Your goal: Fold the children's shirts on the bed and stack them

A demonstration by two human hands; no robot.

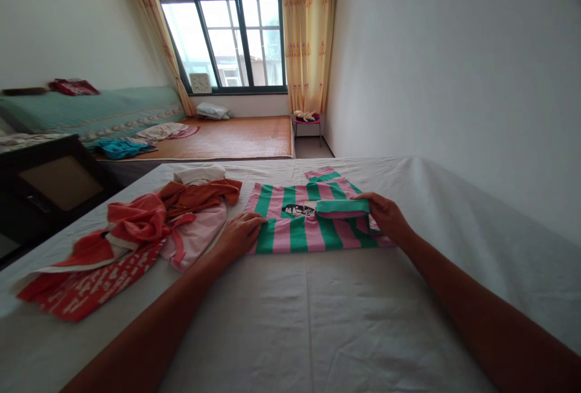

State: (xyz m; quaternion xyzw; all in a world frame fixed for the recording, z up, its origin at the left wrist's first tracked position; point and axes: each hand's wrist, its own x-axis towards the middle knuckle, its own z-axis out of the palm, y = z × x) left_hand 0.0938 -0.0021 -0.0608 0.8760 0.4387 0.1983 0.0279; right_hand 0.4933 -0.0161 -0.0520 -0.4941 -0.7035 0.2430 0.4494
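A pink-and-green striped shirt point(295, 234) lies partly folded on the white sheet, with a black-and-white printed picture on its front. My right hand point(385, 214) pinches a folded-over part of it, probably a sleeve, whose pale green band lies across the shirt. At the shirt's left edge rests my left hand point(240, 234), palm down, its fingers laid on the fabric. Part of the shirt's right side is hidden by my right hand.
A heap of clothes lies left of my left hand: a red garment point(100, 278), a brown one point(200, 193) and a pale pink one point(200, 238). White sheet point(308, 326) covers the surface. A dark cabinet point(59, 181) stands left; a wall point(454, 66) rises right.
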